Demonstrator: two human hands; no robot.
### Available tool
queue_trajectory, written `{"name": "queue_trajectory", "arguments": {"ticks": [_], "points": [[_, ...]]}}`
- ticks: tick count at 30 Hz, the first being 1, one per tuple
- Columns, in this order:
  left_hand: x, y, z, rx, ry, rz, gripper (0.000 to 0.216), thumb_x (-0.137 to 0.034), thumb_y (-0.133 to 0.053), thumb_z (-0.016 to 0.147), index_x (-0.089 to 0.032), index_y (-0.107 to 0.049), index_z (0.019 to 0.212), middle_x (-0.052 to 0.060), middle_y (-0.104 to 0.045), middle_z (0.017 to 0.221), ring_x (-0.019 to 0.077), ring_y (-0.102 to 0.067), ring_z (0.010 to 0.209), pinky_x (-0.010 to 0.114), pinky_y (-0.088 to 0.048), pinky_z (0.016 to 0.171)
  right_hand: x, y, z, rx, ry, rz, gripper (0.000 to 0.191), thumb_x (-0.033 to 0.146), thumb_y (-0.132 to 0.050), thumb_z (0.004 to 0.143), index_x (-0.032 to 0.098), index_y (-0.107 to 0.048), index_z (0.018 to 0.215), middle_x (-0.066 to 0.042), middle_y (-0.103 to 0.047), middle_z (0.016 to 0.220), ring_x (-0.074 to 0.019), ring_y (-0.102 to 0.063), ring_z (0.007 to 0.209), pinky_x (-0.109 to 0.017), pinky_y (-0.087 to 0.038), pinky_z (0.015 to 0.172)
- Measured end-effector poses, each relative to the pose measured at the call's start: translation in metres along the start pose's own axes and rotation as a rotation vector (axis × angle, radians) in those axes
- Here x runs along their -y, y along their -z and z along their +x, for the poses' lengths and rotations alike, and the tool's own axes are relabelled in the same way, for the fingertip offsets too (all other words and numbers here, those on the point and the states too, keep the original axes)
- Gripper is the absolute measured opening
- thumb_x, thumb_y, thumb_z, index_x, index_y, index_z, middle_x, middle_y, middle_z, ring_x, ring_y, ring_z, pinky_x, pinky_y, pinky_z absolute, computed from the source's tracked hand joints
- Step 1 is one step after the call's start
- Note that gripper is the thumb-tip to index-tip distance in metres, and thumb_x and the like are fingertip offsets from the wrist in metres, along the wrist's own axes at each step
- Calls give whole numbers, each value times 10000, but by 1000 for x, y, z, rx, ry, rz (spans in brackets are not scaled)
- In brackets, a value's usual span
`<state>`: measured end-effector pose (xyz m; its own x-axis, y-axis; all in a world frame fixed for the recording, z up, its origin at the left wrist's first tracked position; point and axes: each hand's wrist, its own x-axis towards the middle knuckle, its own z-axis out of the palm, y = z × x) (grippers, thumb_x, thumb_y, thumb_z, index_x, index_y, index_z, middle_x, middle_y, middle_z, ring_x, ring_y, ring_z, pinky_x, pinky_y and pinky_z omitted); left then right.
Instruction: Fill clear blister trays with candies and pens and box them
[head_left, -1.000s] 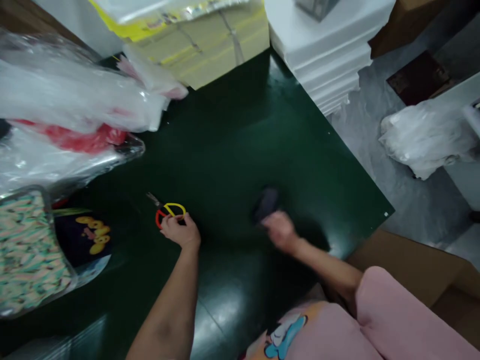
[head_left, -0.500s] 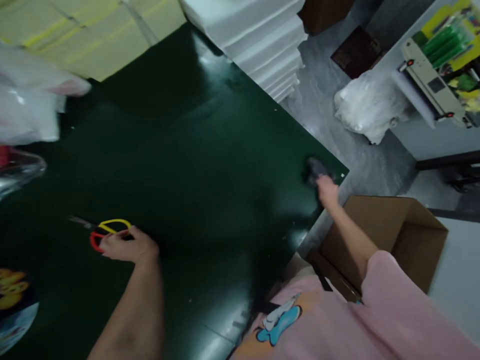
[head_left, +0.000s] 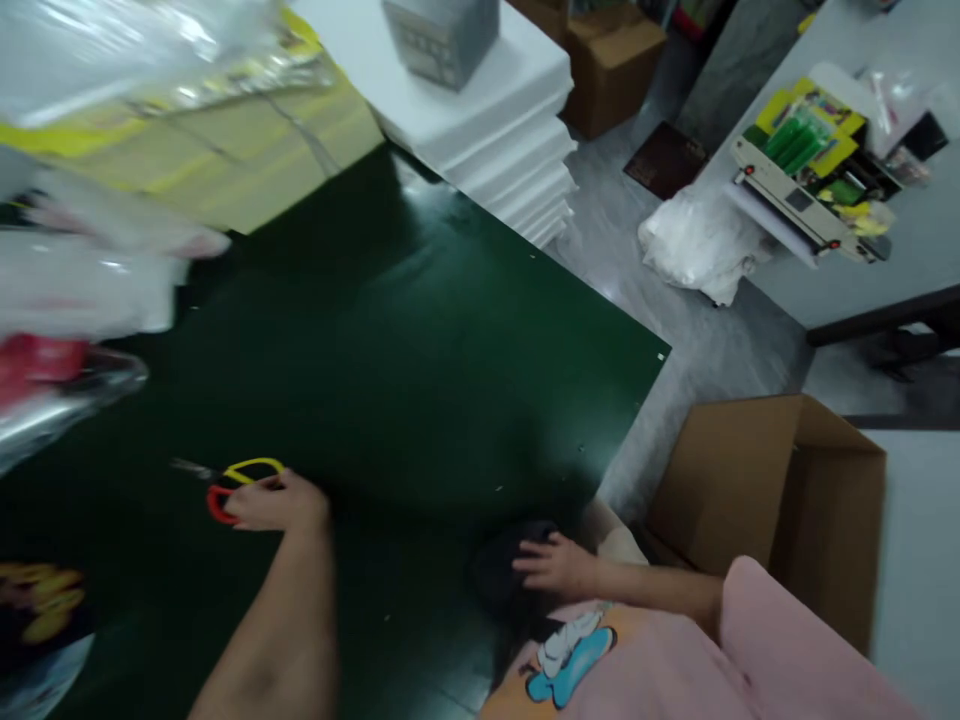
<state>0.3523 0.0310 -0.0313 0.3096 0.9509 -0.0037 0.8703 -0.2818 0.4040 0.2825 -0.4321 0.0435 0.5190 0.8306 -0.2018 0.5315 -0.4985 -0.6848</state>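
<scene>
My left hand (head_left: 274,502) is closed on the handles of scissors (head_left: 215,479), one handle red and the other yellow. Their blades point left, over the dark green tabletop (head_left: 420,380). Close to my body, my right hand (head_left: 556,568) rests on a dark bundle that looks like a cloth (head_left: 495,572), its fingers spread over it and pressing it to the table. The underside of this hand is hidden.
Plastic-wrapped packs (head_left: 82,285) lie along the left side. Yellowish stacked blocks (head_left: 247,165) and a white stack (head_left: 495,130) stand at the back. An open cardboard box (head_left: 720,480) is beside me on the right. A round printed piece (head_left: 45,620) lies lower left.
My right hand has swept the dark cloth from the table's right corner back toward my body. The scissors stay in my left hand. The view has shifted, showing more of the back.
</scene>
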Motion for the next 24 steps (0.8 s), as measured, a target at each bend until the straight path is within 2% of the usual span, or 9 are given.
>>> {"name": "queue_trajectory", "arguments": {"ticks": [1,3,6,8,11,14,19,24], "points": [[-4,0,0,22,86,-9,182,-147,-562,801,-71,-518,961,161,-464,1199,319,-469,1165,647,-190,1060,8,-12,16,47,85,-2,272,290,-504,901,336,-656,1122,11,-614,1319,-178,-461,1308,-428,-367,1046],[-10,0,-3,40,174,-41,212,-182,-554,812,-67,-541,990,177,-471,1231,319,-433,1227,598,-163,1096,8,-20,53,152,291,-54,255,301,-517,910,333,-656,1122,30,-581,1363,-175,-410,1353,-425,-299,1098],[-16,0,-8,-12,171,-77,219,-247,-552,812,-84,-576,956,181,-518,1205,322,-395,1269,562,-154,1113,-16,-2,128,254,523,-226,319,317,-483,942,285,-599,1238,5,-488,1454,-215,-285,1429,-485,-167,1154],[-17,0,-11,-50,165,-95,232,-301,-555,808,-103,-587,924,184,-548,1170,327,-399,1265,554,-163,1114,-36,19,189,245,566,-322,366,358,-465,952,264,-559,1294,-12,-440,1490,-234,-242,1445,-508,-142,1157],[-16,-3,-13,-115,122,-106,258,-361,-546,808,-135,-592,922,204,-549,1204,359,-389,1282,608,-166,1095,-58,55,283,209,531,-399,406,410,-452,955,258,-535,1322,-11,-402,1515,-250,-240,1441,-511,-147,1158],[-12,-9,-12,-152,109,-65,271,-398,-539,819,-160,-592,939,217,-504,1317,385,-347,1335,664,-163,1076,-75,95,377,162,419,-464,433,411,-458,954,266,-499,1360,-15,-363,1538,-262,-223,1444,-516,-143,1158],[-2,-16,-11,-172,120,59,273,-427,-517,853,-170,-582,919,197,-501,1372,361,-353,1364,637,-211,1091,-104,166,527,19,168,-544,464,408,-415,970,256,-451,1406,-23,-316,1561,-268,-189,1447,-523,-116,1155],[6,-19,-15,-185,111,157,257,-423,-475,883,-181,-564,889,190,-520,1353,341,-387,1356,605,-250,1095,-130,217,646,-30,25,-570,499,405,-349,980,248,-395,1451,-34,-271,1579,-288,-168,1446,-544,-141,1137]]}}
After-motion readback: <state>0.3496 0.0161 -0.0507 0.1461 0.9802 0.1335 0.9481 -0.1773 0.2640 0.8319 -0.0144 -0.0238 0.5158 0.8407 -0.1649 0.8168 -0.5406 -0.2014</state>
